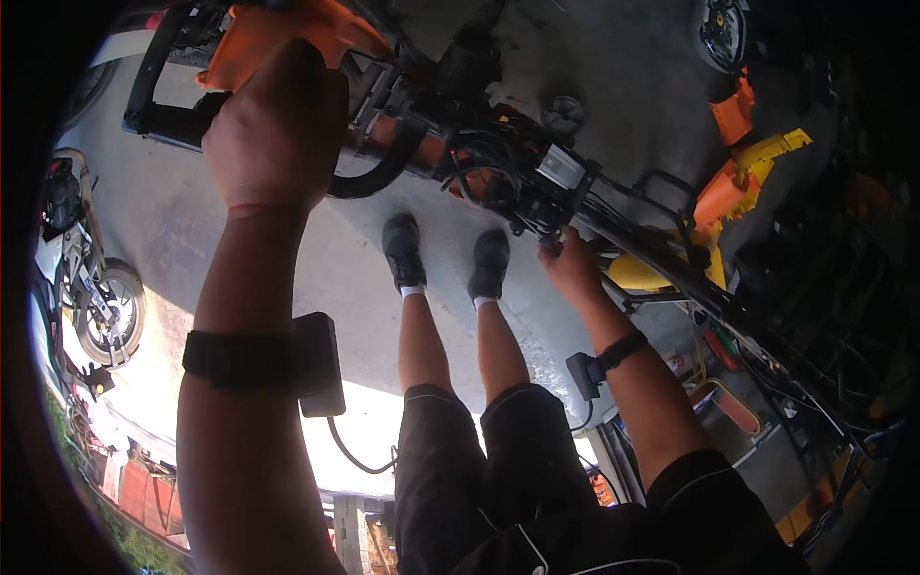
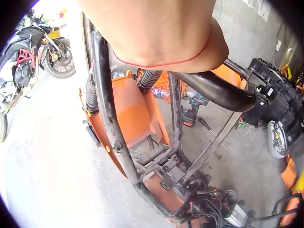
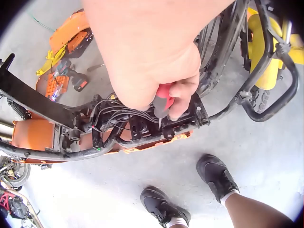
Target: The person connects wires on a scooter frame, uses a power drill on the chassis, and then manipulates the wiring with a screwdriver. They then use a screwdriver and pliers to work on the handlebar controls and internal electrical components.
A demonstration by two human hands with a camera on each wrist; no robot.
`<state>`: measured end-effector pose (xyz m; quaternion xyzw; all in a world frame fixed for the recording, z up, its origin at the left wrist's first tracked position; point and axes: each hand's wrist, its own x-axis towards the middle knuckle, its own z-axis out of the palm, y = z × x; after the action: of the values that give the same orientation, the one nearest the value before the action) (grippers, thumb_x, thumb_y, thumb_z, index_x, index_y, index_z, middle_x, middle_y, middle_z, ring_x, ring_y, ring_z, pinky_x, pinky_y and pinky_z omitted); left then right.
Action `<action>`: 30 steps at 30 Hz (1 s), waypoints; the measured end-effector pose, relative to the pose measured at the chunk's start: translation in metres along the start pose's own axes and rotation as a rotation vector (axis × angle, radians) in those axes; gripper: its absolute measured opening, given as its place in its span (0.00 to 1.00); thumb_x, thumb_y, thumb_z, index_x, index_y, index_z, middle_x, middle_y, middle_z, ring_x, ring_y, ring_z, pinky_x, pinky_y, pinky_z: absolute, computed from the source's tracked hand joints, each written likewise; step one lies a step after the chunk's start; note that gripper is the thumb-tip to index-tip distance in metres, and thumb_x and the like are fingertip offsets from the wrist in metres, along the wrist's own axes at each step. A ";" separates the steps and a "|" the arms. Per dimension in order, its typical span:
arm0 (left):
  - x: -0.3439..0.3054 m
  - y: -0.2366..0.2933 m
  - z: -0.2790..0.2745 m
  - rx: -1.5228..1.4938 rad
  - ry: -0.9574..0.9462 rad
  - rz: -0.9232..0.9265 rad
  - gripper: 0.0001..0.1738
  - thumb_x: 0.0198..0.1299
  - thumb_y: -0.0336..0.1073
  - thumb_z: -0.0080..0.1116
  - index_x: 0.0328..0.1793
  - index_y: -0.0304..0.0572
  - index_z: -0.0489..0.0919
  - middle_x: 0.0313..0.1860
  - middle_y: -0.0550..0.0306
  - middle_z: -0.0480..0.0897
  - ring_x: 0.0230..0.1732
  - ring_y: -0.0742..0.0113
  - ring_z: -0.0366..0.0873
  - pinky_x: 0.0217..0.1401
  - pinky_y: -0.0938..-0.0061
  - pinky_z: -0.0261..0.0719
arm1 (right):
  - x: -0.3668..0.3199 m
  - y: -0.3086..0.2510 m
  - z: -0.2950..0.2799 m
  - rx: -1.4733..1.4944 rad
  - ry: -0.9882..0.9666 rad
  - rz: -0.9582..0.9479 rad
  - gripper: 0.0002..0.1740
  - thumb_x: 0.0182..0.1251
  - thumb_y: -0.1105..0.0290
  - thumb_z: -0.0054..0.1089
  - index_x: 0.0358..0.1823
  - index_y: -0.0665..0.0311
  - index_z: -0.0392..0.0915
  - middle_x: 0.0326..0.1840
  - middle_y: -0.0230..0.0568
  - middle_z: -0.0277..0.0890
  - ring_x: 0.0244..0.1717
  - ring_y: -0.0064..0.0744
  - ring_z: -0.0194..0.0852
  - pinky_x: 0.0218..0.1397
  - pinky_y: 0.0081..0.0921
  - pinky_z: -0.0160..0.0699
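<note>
A stripped vehicle frame of black tube (image 2: 105,90) stands over the floor, an orange panel (image 2: 130,114) set inside it. My left hand (image 1: 278,139) grips the frame's end bar, its fingers mostly hidden behind the wrist in the left wrist view. Lower along the frame, my right hand (image 3: 147,61) pinches a screwdriver (image 3: 163,99) by its red and grey handle. Its short metal shaft points down at a black bracket (image 3: 140,127) on the frame. Loose black cables (image 3: 111,116) run beside it, and a silver box (image 1: 562,167) sits close by.
A cordless drill (image 2: 191,108) and another screwdriver (image 2: 205,124) lie on the floor beyond the frame. Orange and yellow body panels (image 1: 730,187) are there too, near a headlight (image 1: 721,34). A motorcycle (image 1: 105,307) stands at the left. My shoes (image 1: 402,251) are close beside the frame.
</note>
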<state>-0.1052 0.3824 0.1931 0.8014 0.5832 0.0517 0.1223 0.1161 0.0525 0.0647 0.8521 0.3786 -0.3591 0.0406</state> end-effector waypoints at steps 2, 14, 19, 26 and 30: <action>0.001 0.000 0.001 0.009 -0.011 -0.011 0.06 0.61 0.42 0.54 0.36 0.53 0.76 0.29 0.56 0.82 0.34 0.51 0.83 0.36 0.60 0.80 | 0.007 -0.002 -0.002 -0.032 -0.200 0.252 0.24 0.68 0.51 0.50 0.53 0.66 0.72 0.46 0.62 0.81 0.50 0.65 0.78 0.56 0.53 0.74; 0.002 -0.008 0.005 -0.032 0.087 0.039 0.08 0.58 0.48 0.53 0.33 0.57 0.76 0.33 0.57 0.84 0.36 0.45 0.81 0.36 0.55 0.78 | 0.008 -0.006 -0.009 0.115 -0.149 0.317 0.26 0.60 0.62 0.60 0.60 0.59 0.70 0.47 0.58 0.79 0.51 0.60 0.77 0.56 0.47 0.75; 0.002 -0.009 0.005 -0.073 0.096 0.062 0.08 0.58 0.48 0.53 0.34 0.57 0.76 0.34 0.57 0.84 0.37 0.45 0.82 0.37 0.55 0.79 | 0.005 0.004 -0.004 0.085 -0.110 0.153 0.27 0.62 0.57 0.58 0.61 0.60 0.69 0.52 0.60 0.78 0.56 0.59 0.76 0.58 0.47 0.74; 0.001 -0.008 0.005 -0.069 0.087 0.045 0.08 0.58 0.48 0.53 0.34 0.57 0.77 0.34 0.58 0.84 0.38 0.46 0.82 0.37 0.56 0.79 | 0.014 0.007 0.002 0.175 -0.242 0.338 0.29 0.61 0.58 0.59 0.64 0.56 0.67 0.54 0.60 0.77 0.57 0.59 0.76 0.59 0.47 0.74; 0.001 -0.006 0.003 -0.070 0.087 0.026 0.08 0.58 0.48 0.53 0.34 0.57 0.77 0.34 0.58 0.84 0.38 0.46 0.82 0.38 0.57 0.79 | 0.008 0.002 -0.002 0.204 -0.228 0.275 0.30 0.62 0.56 0.59 0.64 0.60 0.67 0.53 0.60 0.78 0.56 0.59 0.76 0.59 0.47 0.74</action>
<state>-0.1096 0.3844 0.1882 0.8013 0.5752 0.1085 0.1239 0.1224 0.0567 0.0611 0.8493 0.2136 -0.4806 0.0454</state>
